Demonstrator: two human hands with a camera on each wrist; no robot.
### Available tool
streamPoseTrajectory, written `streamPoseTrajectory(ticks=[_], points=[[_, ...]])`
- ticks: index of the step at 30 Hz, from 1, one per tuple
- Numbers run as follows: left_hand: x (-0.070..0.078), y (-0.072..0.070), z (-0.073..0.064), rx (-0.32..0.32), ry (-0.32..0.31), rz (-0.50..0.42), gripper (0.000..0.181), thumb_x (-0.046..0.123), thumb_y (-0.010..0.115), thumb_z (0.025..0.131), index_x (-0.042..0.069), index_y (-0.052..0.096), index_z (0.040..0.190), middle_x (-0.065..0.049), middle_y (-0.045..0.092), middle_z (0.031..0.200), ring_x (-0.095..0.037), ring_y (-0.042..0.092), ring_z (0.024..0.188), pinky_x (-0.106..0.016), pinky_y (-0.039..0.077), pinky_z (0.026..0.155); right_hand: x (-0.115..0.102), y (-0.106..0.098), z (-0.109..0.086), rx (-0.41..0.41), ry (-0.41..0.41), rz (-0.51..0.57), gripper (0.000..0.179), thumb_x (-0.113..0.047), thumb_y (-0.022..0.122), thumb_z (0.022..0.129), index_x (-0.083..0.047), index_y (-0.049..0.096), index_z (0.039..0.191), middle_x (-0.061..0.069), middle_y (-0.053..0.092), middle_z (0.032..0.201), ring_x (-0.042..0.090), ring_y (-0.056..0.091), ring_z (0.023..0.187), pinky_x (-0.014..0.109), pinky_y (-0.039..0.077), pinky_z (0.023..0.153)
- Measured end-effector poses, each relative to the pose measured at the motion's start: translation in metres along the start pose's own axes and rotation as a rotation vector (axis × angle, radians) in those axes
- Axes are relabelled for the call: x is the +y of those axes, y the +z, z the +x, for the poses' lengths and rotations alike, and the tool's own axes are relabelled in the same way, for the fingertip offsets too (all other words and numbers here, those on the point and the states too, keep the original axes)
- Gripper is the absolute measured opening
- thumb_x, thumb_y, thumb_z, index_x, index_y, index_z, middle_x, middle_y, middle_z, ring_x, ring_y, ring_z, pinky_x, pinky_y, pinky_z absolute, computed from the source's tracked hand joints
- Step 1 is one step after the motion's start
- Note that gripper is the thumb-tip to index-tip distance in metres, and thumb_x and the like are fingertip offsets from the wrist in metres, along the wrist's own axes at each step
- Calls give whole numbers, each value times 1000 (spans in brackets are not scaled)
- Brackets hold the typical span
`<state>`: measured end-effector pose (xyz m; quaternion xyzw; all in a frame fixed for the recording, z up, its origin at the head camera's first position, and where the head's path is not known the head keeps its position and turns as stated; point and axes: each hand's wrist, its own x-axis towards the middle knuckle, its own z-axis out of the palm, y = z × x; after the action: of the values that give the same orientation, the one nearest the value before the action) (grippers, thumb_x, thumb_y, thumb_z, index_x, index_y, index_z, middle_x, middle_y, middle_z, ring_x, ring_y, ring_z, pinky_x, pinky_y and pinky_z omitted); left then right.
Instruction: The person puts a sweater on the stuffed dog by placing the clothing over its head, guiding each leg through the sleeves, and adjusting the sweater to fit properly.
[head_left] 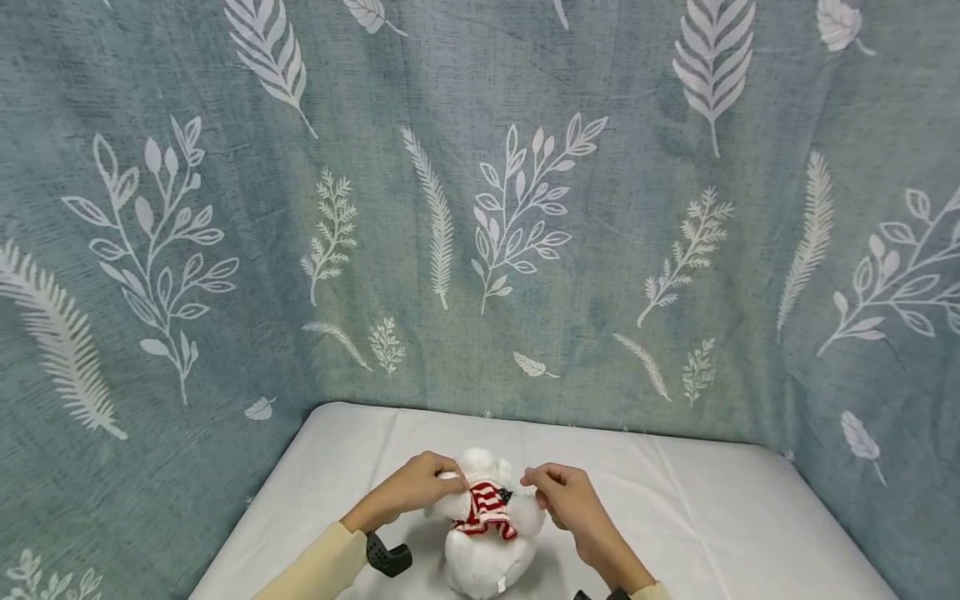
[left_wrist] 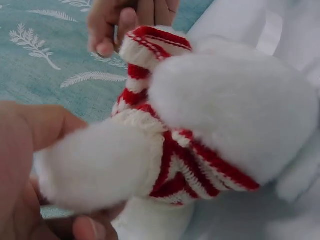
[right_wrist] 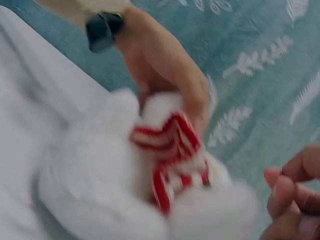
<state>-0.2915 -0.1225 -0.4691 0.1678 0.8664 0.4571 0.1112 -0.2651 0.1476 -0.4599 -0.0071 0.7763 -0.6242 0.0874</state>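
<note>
A white plush toy [head_left: 483, 562] sits upright on the white surface, wearing a red-and-white striped knitted sweater [head_left: 487, 521]. My left hand [head_left: 412, 486] grips one furry arm of the toy, thumb on one side and fingers on the other, as the left wrist view shows. Just off the toy's right side is my right hand [head_left: 570, 500], apart from the fur. Its fingers [right_wrist: 285, 192] are loosely bent and nothing shows between them. The sweater's striped hem [left_wrist: 160, 42] stands out from the round body. A small dark patch shows at the sweater's right edge.
The padded white surface [head_left: 720, 517] spreads around the toy. Blue-green curtains [head_left: 525, 350] with white leaf prints hang behind and along both sides. A white tag [left_wrist: 271, 32] sticks out from the toy's lower body. Black bands [head_left: 388, 557] are on the wrists.
</note>
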Motion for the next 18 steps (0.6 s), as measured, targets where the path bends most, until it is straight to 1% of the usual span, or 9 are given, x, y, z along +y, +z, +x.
streamPoseTrajectory(ticks=[1, 3, 5, 7, 8, 10, 13, 16, 18], points=[[0, 0, -1, 5, -24, 6, 22, 35, 68, 97, 15, 77, 100, -1, 69, 109, -19, 59, 98, -41, 48, 76, 3, -4, 3, 18, 18, -4, 31, -33, 64, 102, -4, 74, 103, 0, 53, 66, 8, 25, 48, 23, 24, 45], [1, 1, -3, 9, -100, -2, 32, 40, 70, 95, 9, 73, 100, -3, 65, 97, -18, 57, 83, -38, 45, 68, 13, -11, 7, 20, 51, -38, 30, -33, 64, 102, -5, 74, 102, 0, 54, 68, 8, 25, 48, 24, 25, 47], [1, 2, -5, 17, -174, -10, 41, 44, 72, 93, 4, 68, 98, -5, 60, 87, -18, 52, 70, -34, 40, 60, 23, -14, 12, -17, 77, -83, 32, -36, 64, 102, -6, 74, 99, 0, 54, 68, 9, 27, 49, 25, 26, 48], [-1, 2, -8, 21, -238, -28, 46, 49, 72, 90, 5, 62, 96, -7, 57, 83, -18, 50, 61, -32, 36, 54, 34, -14, 16, -69, 89, -123, 36, -40, 63, 101, -6, 73, 95, -1, 55, 68, 9, 31, 49, 24, 28, 48], [-2, 3, -8, 20, -261, -38, 47, 51, 71, 89, 6, 59, 93, -8, 55, 81, -20, 49, 57, -32, 33, 53, 38, -13, 17, -94, 94, -132, 38, -42, 62, 100, -7, 72, 90, -1, 54, 66, 8, 33, 49, 24, 29, 47], [-5, 4, -9, 10, -281, -47, 48, 54, 70, 88, 8, 57, 91, -10, 58, 85, -21, 52, 57, -32, 34, 51, 45, -9, 17, -127, 109, -130, 43, -48, 61, 100, -10, 69, 81, -2, 52, 62, 8, 37, 50, 23, 30, 46], [-9, 7, -8, -24, -288, -99, 47, 56, 70, 88, 9, 65, 88, -7, 62, 84, -20, 55, 56, -31, 38, 51, 49, 0, 18, -158, 157, -98, 52, -61, 60, 95, -16, 64, 71, -3, 48, 58, 8, 39, 50, 22, 31, 45], [-12, 11, -5, -53, -279, -176, 42, 51, 70, 89, 9, 72, 88, -6, 66, 79, -16, 53, 54, -28, 41, 49, 47, 8, 18, -185, 208, -61, 57, -73, 61, 89, -19, 63, 70, -4, 47, 56, 8, 38, 49, 21, 34, 45], [-11, 12, -4, -55, -277, -228, 39, 47, 71, 89, 8, 74, 92, -5, 67, 79, -14, 52, 55, -26, 42, 48, 43, 11, 19, -200, 219, -57, 58, -75, 63, 87, -19, 64, 69, -4, 48, 55, 8, 38, 49, 22, 35, 46]])
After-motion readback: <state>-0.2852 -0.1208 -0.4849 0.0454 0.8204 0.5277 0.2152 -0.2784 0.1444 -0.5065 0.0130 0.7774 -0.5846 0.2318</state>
